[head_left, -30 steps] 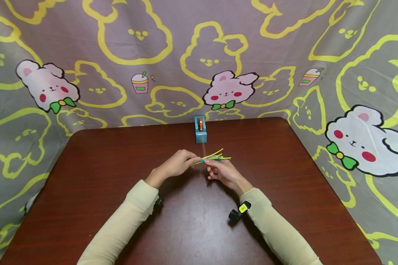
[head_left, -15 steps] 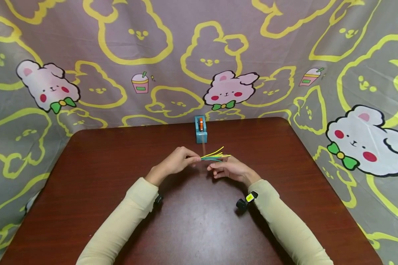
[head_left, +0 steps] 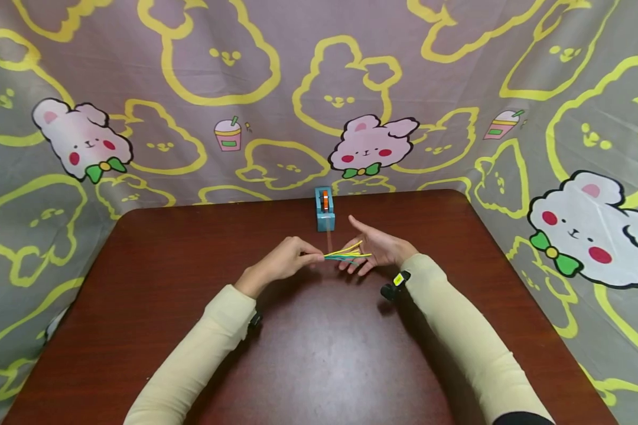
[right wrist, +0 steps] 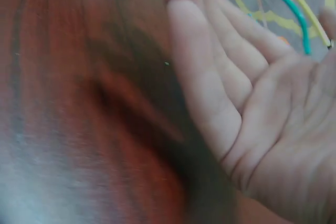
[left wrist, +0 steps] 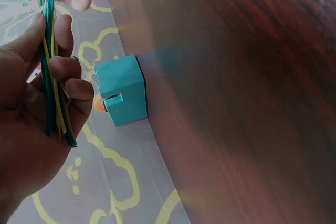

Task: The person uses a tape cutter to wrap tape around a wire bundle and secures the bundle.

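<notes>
My left hand pinches a bundle of thin yellow and green wires between thumb and fingers. The wires' other ends run down across its palm in the left wrist view. Their free ends fan out to the right, in front of my right hand. That hand holds nothing; its thumb points up and its fingers are spread beside the wires. A clear brownish strip of tape stretches from the teal tape dispenser toward the bundle. Part of the strip's near end is hidden by the wires and left fingertips.
The dispenser, with an orange core, stands at the far edge of the dark brown table. A patterned cloth hangs behind the table and on both sides. Each wrist carries a small black camera.
The right hand has let go of the wires, drawn back to the right and opened, thumb rising. The left hand keeps its hold in about the same place.
</notes>
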The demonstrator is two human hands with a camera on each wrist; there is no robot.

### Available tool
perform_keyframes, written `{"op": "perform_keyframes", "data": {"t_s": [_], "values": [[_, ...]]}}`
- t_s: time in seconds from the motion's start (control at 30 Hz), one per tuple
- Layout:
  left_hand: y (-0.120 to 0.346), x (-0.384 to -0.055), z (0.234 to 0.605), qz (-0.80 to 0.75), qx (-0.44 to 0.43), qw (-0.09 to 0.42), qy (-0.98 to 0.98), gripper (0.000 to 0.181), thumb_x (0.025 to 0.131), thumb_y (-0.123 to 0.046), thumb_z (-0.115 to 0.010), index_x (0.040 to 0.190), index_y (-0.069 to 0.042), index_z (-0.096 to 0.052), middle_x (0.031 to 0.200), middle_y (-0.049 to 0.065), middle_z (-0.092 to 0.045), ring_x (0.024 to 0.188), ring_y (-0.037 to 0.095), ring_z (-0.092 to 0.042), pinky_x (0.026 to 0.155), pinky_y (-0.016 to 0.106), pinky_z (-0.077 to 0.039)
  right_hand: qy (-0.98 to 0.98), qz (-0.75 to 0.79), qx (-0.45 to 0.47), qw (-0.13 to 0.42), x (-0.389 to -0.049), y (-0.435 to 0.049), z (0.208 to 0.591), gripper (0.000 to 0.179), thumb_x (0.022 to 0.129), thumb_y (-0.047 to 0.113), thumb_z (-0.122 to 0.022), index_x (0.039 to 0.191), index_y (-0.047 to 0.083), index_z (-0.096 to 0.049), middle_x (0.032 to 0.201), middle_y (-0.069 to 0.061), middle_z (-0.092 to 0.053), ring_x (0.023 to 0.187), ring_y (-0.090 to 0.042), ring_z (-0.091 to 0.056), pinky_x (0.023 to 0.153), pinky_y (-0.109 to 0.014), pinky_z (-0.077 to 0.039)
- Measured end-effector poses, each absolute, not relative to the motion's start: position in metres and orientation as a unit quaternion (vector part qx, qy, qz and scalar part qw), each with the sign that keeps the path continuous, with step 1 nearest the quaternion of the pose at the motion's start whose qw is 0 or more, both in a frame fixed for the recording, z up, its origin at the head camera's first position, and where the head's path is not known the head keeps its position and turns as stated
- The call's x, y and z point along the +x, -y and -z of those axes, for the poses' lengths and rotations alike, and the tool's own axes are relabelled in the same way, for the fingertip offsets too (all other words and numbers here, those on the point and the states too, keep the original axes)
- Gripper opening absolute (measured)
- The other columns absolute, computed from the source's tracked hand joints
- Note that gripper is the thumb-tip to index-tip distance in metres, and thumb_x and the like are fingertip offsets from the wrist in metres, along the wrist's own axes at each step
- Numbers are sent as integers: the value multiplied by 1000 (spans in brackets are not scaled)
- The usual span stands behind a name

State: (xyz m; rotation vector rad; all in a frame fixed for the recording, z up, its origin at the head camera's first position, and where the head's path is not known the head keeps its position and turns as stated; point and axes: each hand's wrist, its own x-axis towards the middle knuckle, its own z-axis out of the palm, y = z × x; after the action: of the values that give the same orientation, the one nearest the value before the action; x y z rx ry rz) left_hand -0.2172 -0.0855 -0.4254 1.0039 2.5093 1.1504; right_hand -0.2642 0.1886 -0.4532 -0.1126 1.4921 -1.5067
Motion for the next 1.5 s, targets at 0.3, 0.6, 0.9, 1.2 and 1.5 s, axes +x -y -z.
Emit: {"op": "perform_keyframes", "data": {"t_s": [0.3, 0.6, 0.9, 1.2, 1.5], "values": [[84, -216, 426, -375, 339, 89, -858, 19, 97, -17, -69, 105, -3, -79, 84, 10, -75, 70, 13, -60, 61, 24, -47, -647, 539, -141, 520, -264, -189, 435, 68, 104, 51, -49, 127, -12, -61, 90, -13, -70, 72, -19, -68, 65, -33, -59], [84, -215, 429, -350, 336, 63, -872, 18, 95, -19, -72, 105, -7, -80, 84, 6, -75, 67, 7, -56, 61, 24, -47, -647, 568, -150, 486, -257, -190, 437, 45, 106, 21, -53, 127, -19, -55, 79, -10, -67, 61, -15, -60, 63, -31, -57], [82, -213, 428, -327, 319, 53, -888, 19, 94, -23, -72, 106, -10, -81, 86, 3, -75, 68, 9, -54, 61, 25, -45, -684, 571, -178, 418, -246, -189, 435, 39, 102, 13, -60, 124, -19, -57, 74, -9, -64, 59, -15, -58, 61, -30, -55], [82, -214, 428, -305, 307, 42, -901, 18, 92, -25, -75, 106, -15, -82, 96, -3, -76, 72, 8, -55, 61, 27, -44, -747, 533, -225, 328, -237, -184, 434, 30, 101, 12, -63, 118, -13, -67, 74, -13, -65, 59, -16, -59, 59, -31, -56], [82, -215, 425, -326, 282, 84, -899, 19, 91, -25, -77, 105, -13, -81, 91, -4, -75, 60, 8, -47, 53, 25, -38, -777, 519, -265, 237, -228, -179, 439, 20, 100, 6, -63, 111, -7, -74, 70, -13, -65, 59, -15, -60, 57, -33, -57]]}}
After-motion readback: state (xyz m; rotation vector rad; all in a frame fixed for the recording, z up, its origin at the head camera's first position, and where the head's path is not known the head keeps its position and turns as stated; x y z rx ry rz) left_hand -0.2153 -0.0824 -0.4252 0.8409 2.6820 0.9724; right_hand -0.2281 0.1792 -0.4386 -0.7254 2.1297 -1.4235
